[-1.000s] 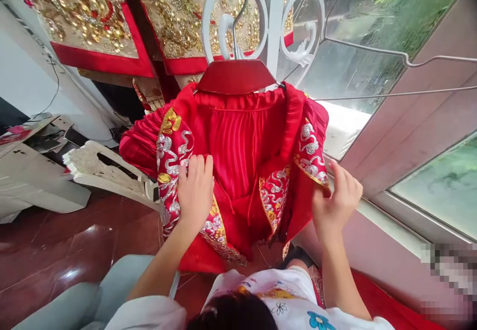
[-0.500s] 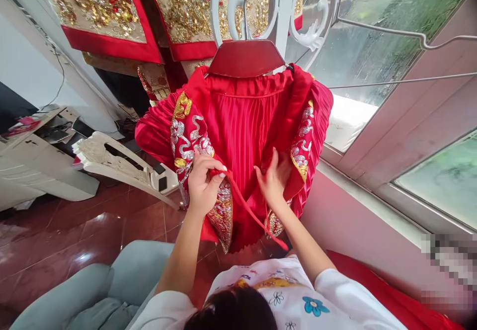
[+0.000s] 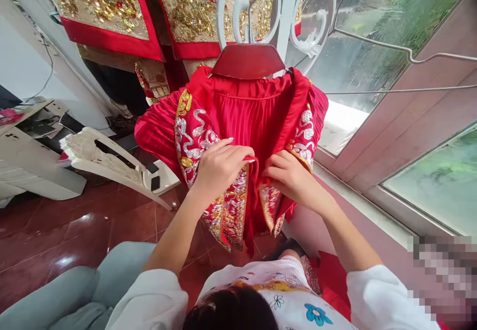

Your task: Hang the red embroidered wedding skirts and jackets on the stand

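Observation:
A red pleated jacket [image 3: 248,116] hangs from a dark red hanger [image 3: 249,61], its front panels parted and covered with silver and gold sequin embroidery. My left hand [image 3: 223,168] is closed on a thin red fabric tie [image 3: 256,171] at the edge of the left panel; the tie dangles down between the panels. Curled fingers of my right hand [image 3: 288,177] grip the inner edge of the right panel, just across the gap from my left hand. Whether a second tie lies inside those fingers is hidden.
Gold-sequined garments with red borders [image 3: 112,41] hang behind. The hanger hooks on a white scrolled metal frame [image 3: 285,12] by the window [image 3: 372,37]. A white chair [image 3: 108,153] with phones on it stands left; a grey-blue seat [image 3: 122,265] is at lower left.
My left hand has moved right with the tie, toward the middle of the jacket. My right hand, spread before, has curled its fingers onto the right panel's edge. The panels are closer together.

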